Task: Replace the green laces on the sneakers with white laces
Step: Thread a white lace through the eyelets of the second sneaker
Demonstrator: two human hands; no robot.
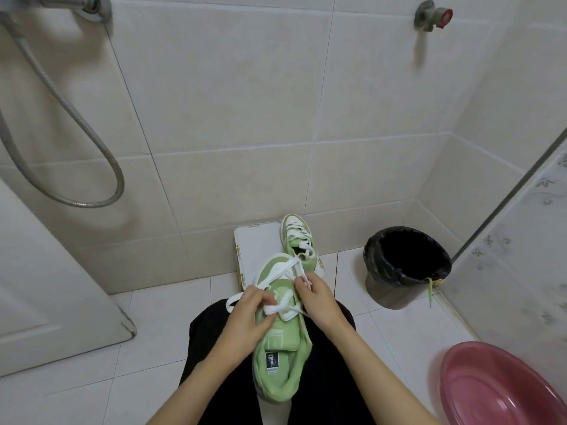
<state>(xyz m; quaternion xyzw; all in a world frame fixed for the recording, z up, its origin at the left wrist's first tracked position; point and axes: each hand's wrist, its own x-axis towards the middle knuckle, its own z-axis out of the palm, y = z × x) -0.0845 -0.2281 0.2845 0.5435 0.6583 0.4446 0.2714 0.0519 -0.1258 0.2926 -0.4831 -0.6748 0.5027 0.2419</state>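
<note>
A light green sneaker (280, 357) lies on my lap with its toe pointing away from me. A white lace (277, 269) runs loosely through its front eyelets. My left hand (245, 317) grips the sneaker's left side and pinches a stretch of the white lace. My right hand (314, 297) pinches the lace's tip at the right-hand eyelets. The second green sneaker (299, 240), laced in white, stands on a white board (254, 243) on the floor ahead. A green lace (431, 289) hangs over the rim of the black-lined bin (405, 265).
A pink basin (497, 391) sits on the floor at the lower right. A shower hose (73, 124) hangs on the tiled wall to the left, beside a white door (46, 286). A tap (432, 16) sticks out of the wall above. A glass partition (521, 240) stands on the right.
</note>
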